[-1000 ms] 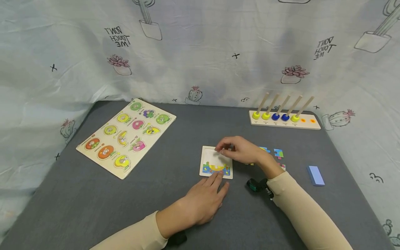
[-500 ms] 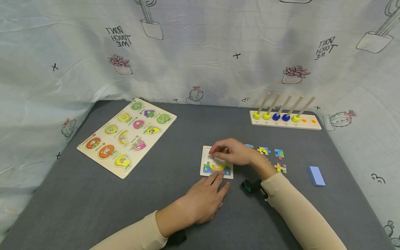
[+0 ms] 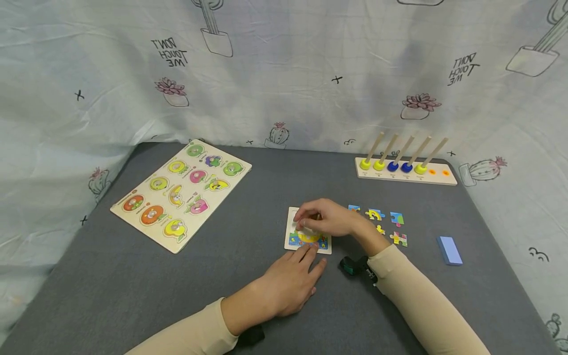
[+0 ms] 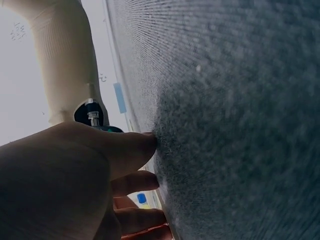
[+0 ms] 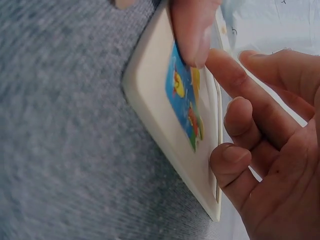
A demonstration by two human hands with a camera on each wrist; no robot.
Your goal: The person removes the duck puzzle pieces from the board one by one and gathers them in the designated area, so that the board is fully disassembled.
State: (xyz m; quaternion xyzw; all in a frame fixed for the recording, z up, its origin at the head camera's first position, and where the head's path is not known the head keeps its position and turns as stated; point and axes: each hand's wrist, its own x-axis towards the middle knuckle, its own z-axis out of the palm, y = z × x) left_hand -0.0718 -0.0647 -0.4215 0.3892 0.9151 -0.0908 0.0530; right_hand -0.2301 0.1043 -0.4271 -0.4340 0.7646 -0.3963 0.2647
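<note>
A small square puzzle tray (image 3: pixel 290 215) with a pale rim lies flat at the middle of the grey table. Blue, green and yellow pieces (image 3: pixel 293 240) fill its near strip. My left hand (image 3: pixel 286 283) lies palm down, its fingertips resting on the tray's near edge. Over the tray's upper part hangs my right hand (image 3: pixel 330 217), fingers loosely bent and reaching down to the inside. In the right wrist view no piece shows between the right hand's fingers (image 5: pixel 236 115); one fingertip sits close to a left fingertip (image 5: pixel 195 50).
Several loose puzzle pieces (image 3: pixel 374 214) lie right of the tray, partly behind the right hand. A blue block (image 3: pixel 450 250) lies farther right. At the back right stands a peg board (image 3: pixel 406 176) with yellow and blue rings. A fruit knob puzzle (image 3: pixel 195 182) lies at the left.
My right hand has shifted a little left and toward me over the tray, uncovering more loose pieces at its right. The left hand has stayed in place.
</note>
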